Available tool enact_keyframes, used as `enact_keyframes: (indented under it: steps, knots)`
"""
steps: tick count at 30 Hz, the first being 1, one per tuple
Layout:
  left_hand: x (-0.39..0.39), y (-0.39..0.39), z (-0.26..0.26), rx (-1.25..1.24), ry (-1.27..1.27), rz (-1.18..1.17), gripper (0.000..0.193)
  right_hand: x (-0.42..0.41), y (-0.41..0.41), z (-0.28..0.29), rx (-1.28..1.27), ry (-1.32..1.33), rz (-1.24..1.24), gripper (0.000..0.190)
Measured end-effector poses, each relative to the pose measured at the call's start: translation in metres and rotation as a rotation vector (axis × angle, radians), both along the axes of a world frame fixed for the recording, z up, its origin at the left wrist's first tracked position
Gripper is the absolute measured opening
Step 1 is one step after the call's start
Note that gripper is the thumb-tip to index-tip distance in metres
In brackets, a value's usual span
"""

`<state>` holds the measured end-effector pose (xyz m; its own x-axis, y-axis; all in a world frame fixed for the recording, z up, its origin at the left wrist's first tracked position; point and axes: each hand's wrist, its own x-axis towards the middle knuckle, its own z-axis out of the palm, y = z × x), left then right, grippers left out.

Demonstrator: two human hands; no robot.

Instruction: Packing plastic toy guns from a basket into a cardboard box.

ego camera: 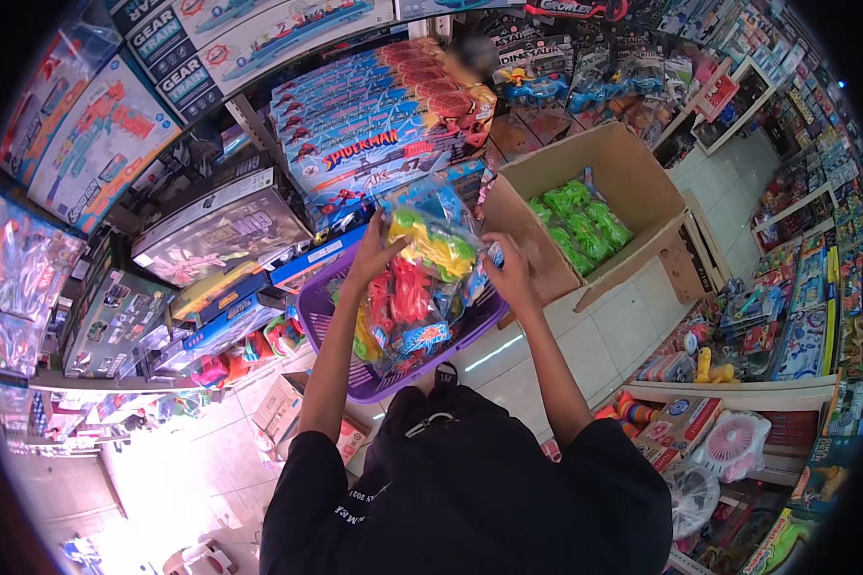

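Observation:
My left hand (375,251) and my right hand (507,269) hold a clear plastic bag with a yellow and green toy (435,248) between them, above a purple plastic basket (392,384). In the basket lie a bagged red toy (410,291), a yellow one at the left side and other packaged toys with blue labels. Right of the basket stands an open cardboard box (626,169) holding several bright green bagged toys (582,223). The fingertips of both hands meet the bag's edges.
Spiderman toy gun boxes (381,129) are stacked beyond the basket. Boxed toys (219,223) fill the left shelves. At the right, a shelf edge (748,392) bears packaged toys, with a pink and white fan (733,445) below. Tiled floor (597,338) shows between. A person's blurred head is at the top.

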<state>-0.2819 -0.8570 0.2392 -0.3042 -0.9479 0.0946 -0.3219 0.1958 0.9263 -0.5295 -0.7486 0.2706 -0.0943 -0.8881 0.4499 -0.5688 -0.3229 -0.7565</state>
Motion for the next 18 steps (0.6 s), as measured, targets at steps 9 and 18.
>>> enact_keyframes:
  steps: [9,18]
  knots:
    - [0.056,0.049,-0.005,0.168,0.076,-0.185,0.057,0.016,0.011,-0.001,0.186,-0.492,0.165,0.042]
    - [0.071,0.11,0.0,0.136,0.338,-0.142,0.06,0.033,0.04,0.017,0.307,-0.524,0.314,0.033]
